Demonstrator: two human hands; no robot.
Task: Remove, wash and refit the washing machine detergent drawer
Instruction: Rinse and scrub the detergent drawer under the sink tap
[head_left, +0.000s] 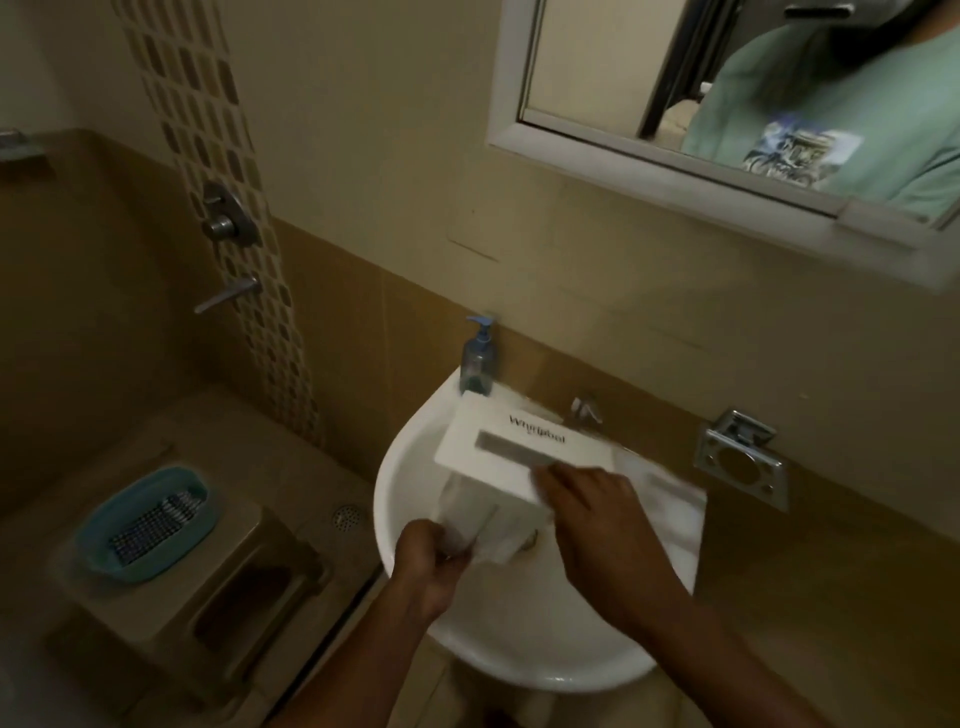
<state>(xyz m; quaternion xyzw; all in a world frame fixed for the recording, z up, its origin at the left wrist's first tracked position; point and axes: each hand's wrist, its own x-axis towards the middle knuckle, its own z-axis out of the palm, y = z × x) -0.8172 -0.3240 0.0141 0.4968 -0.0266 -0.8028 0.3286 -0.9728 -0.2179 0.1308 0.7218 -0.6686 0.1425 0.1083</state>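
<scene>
Over the sink (550, 670), left hand (426, 561) and right hand (587, 499) grip the drawer (498, 447).

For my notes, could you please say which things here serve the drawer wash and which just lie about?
For the job: detergent drawer, sink, tap, left hand, right hand.
Lying about: soap bottle, blue basket, wall holder, mirror.

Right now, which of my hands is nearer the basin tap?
Right. Your right hand grips the detergent drawer by its front panel, just in front of the tap; your left hand holds the drawer's rear end, farther towards you over the washbasin.
</scene>
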